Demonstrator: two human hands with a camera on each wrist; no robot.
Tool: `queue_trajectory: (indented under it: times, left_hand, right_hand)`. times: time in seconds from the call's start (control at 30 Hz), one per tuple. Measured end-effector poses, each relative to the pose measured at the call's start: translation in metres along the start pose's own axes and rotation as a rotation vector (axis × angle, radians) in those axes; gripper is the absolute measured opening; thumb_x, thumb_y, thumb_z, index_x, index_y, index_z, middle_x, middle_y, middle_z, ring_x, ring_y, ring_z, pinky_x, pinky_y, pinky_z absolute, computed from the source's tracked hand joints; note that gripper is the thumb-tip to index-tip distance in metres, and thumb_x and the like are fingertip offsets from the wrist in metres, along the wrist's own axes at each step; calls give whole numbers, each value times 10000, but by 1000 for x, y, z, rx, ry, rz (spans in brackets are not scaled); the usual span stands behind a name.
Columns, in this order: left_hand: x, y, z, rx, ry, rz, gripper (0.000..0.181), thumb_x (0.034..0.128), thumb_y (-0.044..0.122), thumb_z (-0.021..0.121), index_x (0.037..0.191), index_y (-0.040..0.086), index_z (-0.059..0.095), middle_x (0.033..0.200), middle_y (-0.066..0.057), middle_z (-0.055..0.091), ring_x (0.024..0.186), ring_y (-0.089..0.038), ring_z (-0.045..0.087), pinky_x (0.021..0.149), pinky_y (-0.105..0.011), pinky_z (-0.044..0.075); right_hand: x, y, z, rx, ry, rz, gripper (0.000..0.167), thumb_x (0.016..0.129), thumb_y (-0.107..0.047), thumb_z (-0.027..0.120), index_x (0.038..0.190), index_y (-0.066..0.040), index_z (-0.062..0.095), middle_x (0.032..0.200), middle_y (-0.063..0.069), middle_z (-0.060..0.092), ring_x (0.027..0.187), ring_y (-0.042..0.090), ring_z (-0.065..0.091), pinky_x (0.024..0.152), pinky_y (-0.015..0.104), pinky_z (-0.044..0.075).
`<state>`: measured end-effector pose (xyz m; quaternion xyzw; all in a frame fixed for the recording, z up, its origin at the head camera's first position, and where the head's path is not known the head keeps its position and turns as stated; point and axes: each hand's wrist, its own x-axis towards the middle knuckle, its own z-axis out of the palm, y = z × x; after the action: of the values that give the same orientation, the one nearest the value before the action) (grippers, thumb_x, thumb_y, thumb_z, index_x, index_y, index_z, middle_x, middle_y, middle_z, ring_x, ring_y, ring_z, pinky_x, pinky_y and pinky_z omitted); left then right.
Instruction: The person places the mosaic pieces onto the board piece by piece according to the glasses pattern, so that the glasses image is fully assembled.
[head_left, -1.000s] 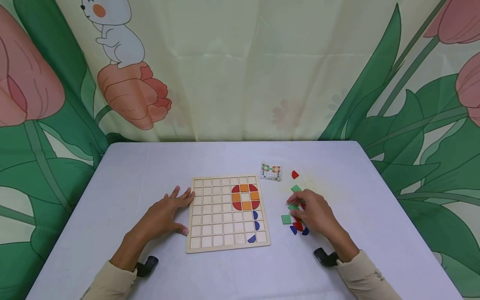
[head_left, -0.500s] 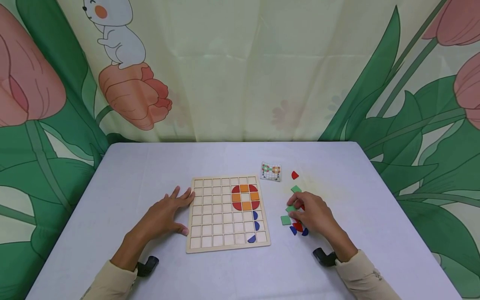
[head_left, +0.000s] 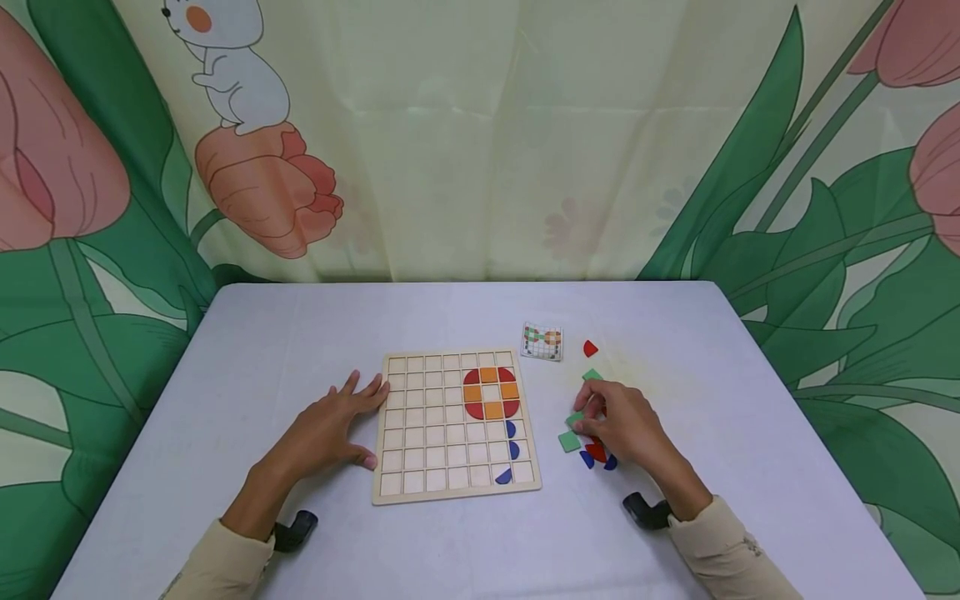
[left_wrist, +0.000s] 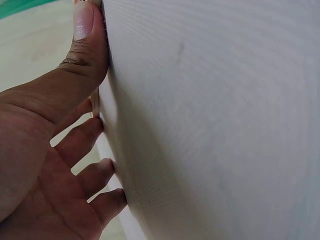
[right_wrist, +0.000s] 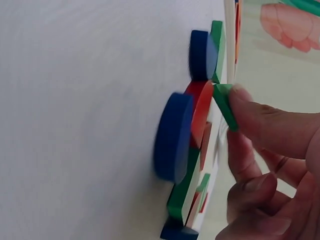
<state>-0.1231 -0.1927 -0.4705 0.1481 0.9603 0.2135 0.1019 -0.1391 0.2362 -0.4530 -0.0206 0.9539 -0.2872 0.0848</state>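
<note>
A wooden grid board [head_left: 435,433] lies on the table, with red and orange tiles [head_left: 508,391] in a ring at its upper right. Blue half-round tiles [head_left: 511,430] lie lower in its right part. My left hand [head_left: 318,433] rests at the board's left edge with fingers spread; in the left wrist view the thumb [left_wrist: 82,55] touches the edge. Over the loose pieces, my right hand [head_left: 626,421] pinches a green tile [right_wrist: 223,102] between thumb and fingertip. Beside it lie another green square [head_left: 569,442], a red piece [head_left: 596,452] and blue pieces [right_wrist: 173,137].
A small pattern card [head_left: 542,342] lies beyond the board's upper right corner. Right of it are a red quarter-round tile [head_left: 590,348] and a green tile [head_left: 592,375]. The white tablecloth [head_left: 337,325] runs back to a printed curtain [head_left: 450,167].
My right hand has shifted slightly left with the pinched green tile. The green square beside it has slid a little left and turned. My left hand stays at the board's edge.
</note>
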Motion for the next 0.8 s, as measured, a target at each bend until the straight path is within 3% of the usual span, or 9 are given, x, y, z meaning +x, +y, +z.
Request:
queue_trajectory:
  times: [0.17, 0.37, 0.8]
  left_hand:
    - [1, -1, 1, 1, 2, 1, 1173, 601, 357, 1001, 1621, 172, 452, 1704, -114, 368, 1474, -694, 300, 1081, -802, 405]
    - [1, -2, 1, 2, 3, -3, 1174, 599, 359, 1001, 1620, 176, 452, 1705, -110, 366, 1440, -731, 310, 1069, -807, 411]
    - [1, 0, 1, 0, 0, -8, 1173, 599, 370, 997, 1620, 177, 451, 1707, -106, 365, 1472, -699, 296, 1074, -813, 401]
  right_hand:
    - [0, -6, 3, 51, 28, -54, 212, 864, -119, 888, 939, -176, 698, 780, -3, 641, 736, 190, 543, 542, 281, 445]
    - [2, -18, 9, 81, 52, -92, 203, 879, -154, 884, 946, -201, 698, 781, -35, 652, 757, 200, 510, 598, 270, 416]
    - [10, -55, 23, 141, 7, -184, 162, 896, -199, 875, 923, -216, 716, 801, -74, 685, 716, 191, 525, 609, 266, 409]
